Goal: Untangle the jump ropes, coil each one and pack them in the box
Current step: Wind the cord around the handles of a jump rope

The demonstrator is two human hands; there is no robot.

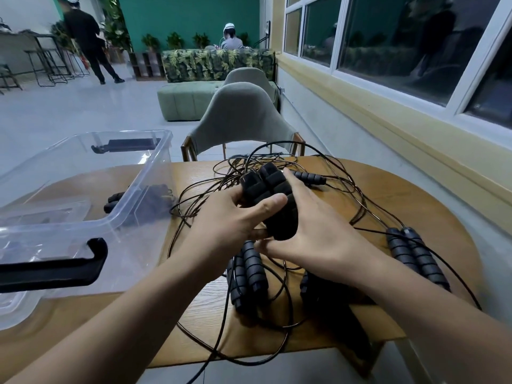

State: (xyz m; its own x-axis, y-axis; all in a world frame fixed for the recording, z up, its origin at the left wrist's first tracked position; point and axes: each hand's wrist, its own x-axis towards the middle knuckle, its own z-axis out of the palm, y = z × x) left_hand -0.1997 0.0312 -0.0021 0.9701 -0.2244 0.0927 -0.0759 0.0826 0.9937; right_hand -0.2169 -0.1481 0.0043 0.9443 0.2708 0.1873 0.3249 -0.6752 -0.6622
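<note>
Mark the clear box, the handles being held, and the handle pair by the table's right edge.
clear box [149, 173]: head view, right wall.
held handles [267, 177]: head view, upper foam ends.
right handle pair [415, 257]: head view, middle of grips.

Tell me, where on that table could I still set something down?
Bare wood shows at the far right of the round wooden table, between the tangled black cords and the rim. The clear plastic box looks free in its far half. The middle is crowded: left hand and right hand hold black foam handles amid the cords.
</note>
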